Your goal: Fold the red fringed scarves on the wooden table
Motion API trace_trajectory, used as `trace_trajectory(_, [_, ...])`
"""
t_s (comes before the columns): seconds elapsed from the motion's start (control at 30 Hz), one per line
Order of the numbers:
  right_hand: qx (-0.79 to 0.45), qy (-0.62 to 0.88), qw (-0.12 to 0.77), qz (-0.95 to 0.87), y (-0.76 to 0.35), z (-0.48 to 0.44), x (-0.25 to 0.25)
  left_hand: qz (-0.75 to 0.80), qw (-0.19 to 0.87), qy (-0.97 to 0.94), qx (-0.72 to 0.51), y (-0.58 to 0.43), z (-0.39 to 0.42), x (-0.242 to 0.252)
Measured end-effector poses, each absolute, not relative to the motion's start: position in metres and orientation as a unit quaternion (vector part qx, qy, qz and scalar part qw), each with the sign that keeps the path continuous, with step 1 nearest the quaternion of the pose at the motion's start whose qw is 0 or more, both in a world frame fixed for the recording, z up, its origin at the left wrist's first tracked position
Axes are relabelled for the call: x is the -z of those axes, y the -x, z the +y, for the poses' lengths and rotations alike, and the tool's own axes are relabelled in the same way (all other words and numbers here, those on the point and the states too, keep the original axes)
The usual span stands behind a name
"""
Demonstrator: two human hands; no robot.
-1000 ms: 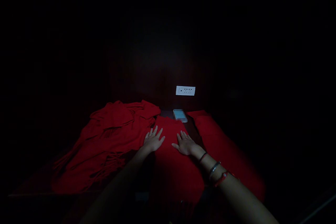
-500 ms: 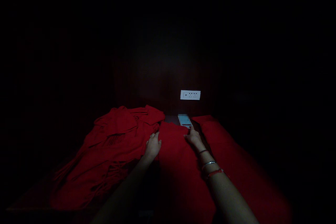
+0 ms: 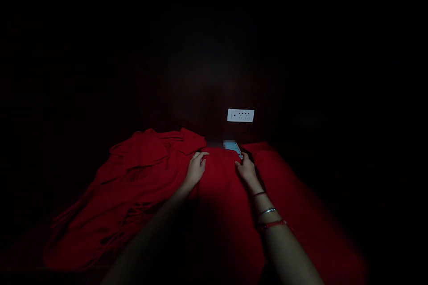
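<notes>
A long strip of red cloth (image 3: 220, 187) lies flat in the middle, running away from me. My left hand (image 3: 196, 168) rests at its far left edge, fingers stretched over the fabric and thumb apart. Along the opposite edge, my right hand (image 3: 246, 169) touches the cloth with thumb and forefinger spread; its other fingers are partly hidden. A heap of red fringed cloth (image 3: 147, 156) lies left of my left hand. Another flat red cloth (image 3: 287, 178) is to the right of my right arm.
Just beyond the middle cloth lies a pale blue phone-like object or card (image 3: 231, 145), partly covered and blurred. A white socket panel (image 3: 240, 115) is fixed to the dark wall behind. Most of the surroundings are too dark to make out.
My left hand has moved forward and its fingers now reach further over the cloth. The middle cloth's far end covers more of the pale blue object. The view has shifted slightly.
</notes>
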State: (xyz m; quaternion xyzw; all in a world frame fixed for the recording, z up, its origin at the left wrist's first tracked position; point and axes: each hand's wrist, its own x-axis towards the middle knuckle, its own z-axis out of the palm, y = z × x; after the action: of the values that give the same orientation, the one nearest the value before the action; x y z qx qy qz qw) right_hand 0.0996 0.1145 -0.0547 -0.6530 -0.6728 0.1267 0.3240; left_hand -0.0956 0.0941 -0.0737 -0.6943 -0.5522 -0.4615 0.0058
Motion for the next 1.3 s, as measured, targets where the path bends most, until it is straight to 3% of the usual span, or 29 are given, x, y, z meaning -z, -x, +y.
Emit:
trace_trajectory(0.17, [-0.130, 0.686, 0.235, -0.677, -0.096, 0.113, 0.061, -0.622, 0.023, 0.698, 0.354, 0.098, 0.102, 0.096])
trace_trajectory(0.5, [-0.142, 0.661, 0.305, -0.671, -0.115, 0.119, 0.052, -0.665, 0.008, 0.721, 0.194, 0.107, 0.072, 0.098])
trace_trajectory(0.63, [-0.142, 0.665, 0.242, -0.692, -0.109, 0.115, 0.054, -0.671, 0.004, 0.719, 0.182, 0.105, 0.066, 0.095])
trace_trajectory(0.8, [-0.044, 0.627, 0.212, -0.749, -0.090, 0.097, 0.050, -0.660, 0.003, 0.722, 0.209, 0.102, 0.064, 0.088])
trace_trajectory(1.03, [-0.111, 0.532, 0.017, -0.839, -0.083, 0.089, 0.060, -0.666, -0.075, 0.737, 0.082, 0.106, 0.068, 0.089])
trace_trajectory(1.2, [-0.095, 0.535, 0.011, -0.839, -0.084, 0.091, 0.064, -0.670, -0.092, 0.733, 0.067, 0.104, 0.065, 0.084])
trace_trajectory(1.3, [-0.088, 0.562, 0.061, -0.820, -0.088, 0.090, 0.055, -0.681, -0.094, 0.723, 0.073, 0.101, 0.064, 0.083])
